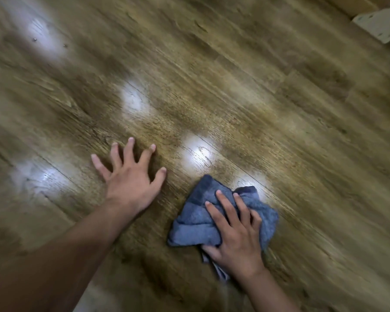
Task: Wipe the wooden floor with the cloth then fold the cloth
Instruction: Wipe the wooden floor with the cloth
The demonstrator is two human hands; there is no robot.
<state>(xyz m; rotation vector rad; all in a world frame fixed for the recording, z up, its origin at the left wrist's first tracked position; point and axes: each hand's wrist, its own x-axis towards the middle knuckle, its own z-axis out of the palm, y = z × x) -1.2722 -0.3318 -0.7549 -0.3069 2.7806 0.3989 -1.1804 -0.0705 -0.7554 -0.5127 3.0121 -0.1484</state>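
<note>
Wooden floor: brown planks laid on a diagonal, grain streaked, the whole view smeared by blur. Five pale glare patches lie on the boards, the brightest one between my two hands. Two tiny dark specks sit in the far-left glare; I cannot tell what they are.

Top right corner: one pale flat object, cut off by the frame edge and too blurred to identify. A tan strip above it, also cut off.

One cloth, blue-grey, bunched and creased, flat on the floor near the bottom centre. Its near edge is hidden under my palm, and a small tail pokes out beside the wrist.

Two hands. My right hand lies on top of the cloth, fingers extended and pressing it down, thumb at the near edge. My left hand holds nothing, fingers splayed on bare wood just left of the cloth.
</note>
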